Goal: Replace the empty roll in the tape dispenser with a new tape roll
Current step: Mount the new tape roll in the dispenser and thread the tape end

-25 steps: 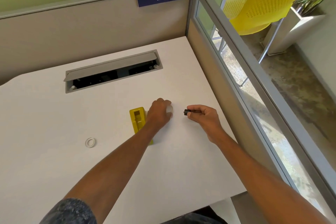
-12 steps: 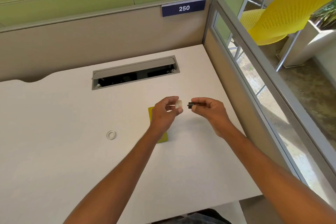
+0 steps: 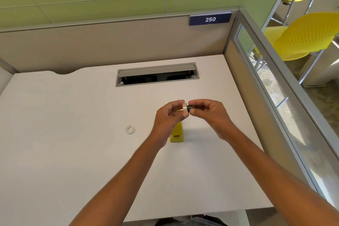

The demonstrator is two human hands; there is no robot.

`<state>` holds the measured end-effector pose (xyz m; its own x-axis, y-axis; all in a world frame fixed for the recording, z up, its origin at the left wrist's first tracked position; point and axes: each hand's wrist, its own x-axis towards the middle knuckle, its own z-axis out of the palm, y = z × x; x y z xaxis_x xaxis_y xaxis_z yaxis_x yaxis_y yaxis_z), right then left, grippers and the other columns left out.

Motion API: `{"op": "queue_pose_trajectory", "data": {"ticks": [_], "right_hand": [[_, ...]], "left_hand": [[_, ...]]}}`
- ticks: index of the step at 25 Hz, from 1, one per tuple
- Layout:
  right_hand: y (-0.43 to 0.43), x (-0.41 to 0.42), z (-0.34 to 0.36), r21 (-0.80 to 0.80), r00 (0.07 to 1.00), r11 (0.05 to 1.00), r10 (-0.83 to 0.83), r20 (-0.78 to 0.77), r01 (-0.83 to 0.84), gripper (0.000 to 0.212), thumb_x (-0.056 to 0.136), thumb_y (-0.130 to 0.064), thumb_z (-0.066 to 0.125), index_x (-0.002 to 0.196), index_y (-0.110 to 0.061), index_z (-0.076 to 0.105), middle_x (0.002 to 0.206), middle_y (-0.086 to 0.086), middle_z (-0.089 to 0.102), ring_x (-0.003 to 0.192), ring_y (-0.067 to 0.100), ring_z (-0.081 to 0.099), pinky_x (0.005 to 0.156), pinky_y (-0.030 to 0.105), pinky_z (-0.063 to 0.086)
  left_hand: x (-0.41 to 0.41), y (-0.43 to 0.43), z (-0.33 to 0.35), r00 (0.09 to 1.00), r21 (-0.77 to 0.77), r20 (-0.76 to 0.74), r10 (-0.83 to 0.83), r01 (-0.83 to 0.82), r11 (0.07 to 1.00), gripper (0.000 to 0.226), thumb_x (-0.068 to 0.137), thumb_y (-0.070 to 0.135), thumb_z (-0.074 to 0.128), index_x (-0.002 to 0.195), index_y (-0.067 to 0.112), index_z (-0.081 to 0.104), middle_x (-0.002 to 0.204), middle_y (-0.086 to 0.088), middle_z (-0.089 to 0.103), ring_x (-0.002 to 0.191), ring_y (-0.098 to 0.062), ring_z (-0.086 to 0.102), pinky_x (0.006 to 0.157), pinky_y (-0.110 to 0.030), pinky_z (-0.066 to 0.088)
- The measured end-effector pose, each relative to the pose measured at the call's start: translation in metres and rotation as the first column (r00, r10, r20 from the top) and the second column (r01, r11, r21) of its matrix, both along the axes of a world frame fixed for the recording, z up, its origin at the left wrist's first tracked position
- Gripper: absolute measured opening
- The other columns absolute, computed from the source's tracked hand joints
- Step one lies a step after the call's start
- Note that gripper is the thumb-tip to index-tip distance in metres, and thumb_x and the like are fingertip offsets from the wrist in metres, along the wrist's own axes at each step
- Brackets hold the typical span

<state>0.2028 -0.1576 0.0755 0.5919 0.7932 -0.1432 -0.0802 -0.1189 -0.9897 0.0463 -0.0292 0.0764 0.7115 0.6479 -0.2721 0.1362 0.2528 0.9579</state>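
Head cam: one new tape roll (image 3: 185,107) pinched in the left hand (image 3: 169,115), one black spindle (image 3: 189,108) pinched in the right hand (image 3: 211,113). One yellow dispenser (image 3: 177,135) and one empty core (image 3: 130,129) on the desk (image 3: 73,134). Half a second ago roll and spindle were apart, now they're touching.

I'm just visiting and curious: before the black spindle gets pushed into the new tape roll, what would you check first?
1. Left hand grips the whitish new tape roll: ok.
2. Right hand pinches the small black spindle: ok.
3. Spindle tip meets the roll's hole: cannot tell, fingers hide it.
4. Yellow plastic tape dispenser sits within reach on the white desk: ok.
5. Empty white ring core lies aside, clear of the dispenser: ok.
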Motion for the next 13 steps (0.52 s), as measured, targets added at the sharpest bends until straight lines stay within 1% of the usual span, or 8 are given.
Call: {"op": "queue_pose_trajectory", "data": {"ticks": [2,5,8,10,13], "right_hand": [[0.003,-0.005,0.003,-0.005,0.999,1.000,0.022,0.026,-0.022,0.029,0.092,-0.006,0.083,0.118,-0.018,0.083,0.109,-0.002,0.085,0.106,0.015,0.081,0.088,0.020,0.063],[0.007,-0.010,0.006,-0.011,0.998,0.999,0.040,0.047,-0.040,0.030,0.091,-0.008,0.086,0.118,-0.019,0.083,0.107,-0.004,0.086,0.104,0.014,0.081,0.084,0.017,0.063],[0.012,-0.013,0.007,0.000,0.998,0.999,0.036,0.052,-0.036,0.030,0.088,-0.005,0.088,0.116,-0.015,0.083,0.104,-0.001,0.086,0.101,0.014,0.082,0.082,0.017,0.062],[0.015,-0.016,0.006,0.002,0.998,1.000,0.024,0.058,-0.024,0.028,0.087,-0.005,0.089,0.112,-0.015,0.084,0.102,-0.001,0.085,0.098,0.013,0.082,0.081,0.016,0.062],[0.018,-0.019,0.004,-0.014,0.998,1.000,0.021,0.058,-0.020,0.026,0.088,-0.008,0.089,0.111,-0.019,0.084,0.101,-0.003,0.085,0.098,0.013,0.081,0.078,0.016,0.062]], "left_hand": [[-0.006,0.002,0.002,1.000,0.010,-0.002,0.004,-0.004,1.000,0.047,0.091,0.007,0.086,0.135,0.021,0.077,0.123,0.001,0.084,0.110,-0.011,0.080,0.085,-0.017,0.063],[-0.013,0.004,0.003,1.000,-0.003,0.003,0.025,-0.025,1.000,0.050,0.090,0.007,0.087,0.138,0.018,0.076,0.123,0.000,0.084,0.115,-0.014,0.081,0.091,-0.022,0.065],[-0.018,0.006,0.002,0.999,0.003,-0.004,0.050,-0.050,0.999,0.051,0.089,0.009,0.089,0.138,0.016,0.077,0.122,0.000,0.085,0.114,-0.015,0.081,0.096,-0.025,0.065],[-0.021,0.007,0.002,0.998,0.002,-0.001,0.056,-0.056,0.998,0.050,0.088,0.009,0.090,0.137,0.016,0.078,0.120,0.000,0.086,0.111,-0.013,0.082,0.093,-0.023,0.065],[-0.024,0.010,0.001,0.998,-0.002,0.003,0.061,-0.061,0.998,0.049,0.088,0.010,0.090,0.135,0.016,0.079,0.119,0.001,0.086,0.112,-0.014,0.082,0.092,-0.021,0.065]]}}
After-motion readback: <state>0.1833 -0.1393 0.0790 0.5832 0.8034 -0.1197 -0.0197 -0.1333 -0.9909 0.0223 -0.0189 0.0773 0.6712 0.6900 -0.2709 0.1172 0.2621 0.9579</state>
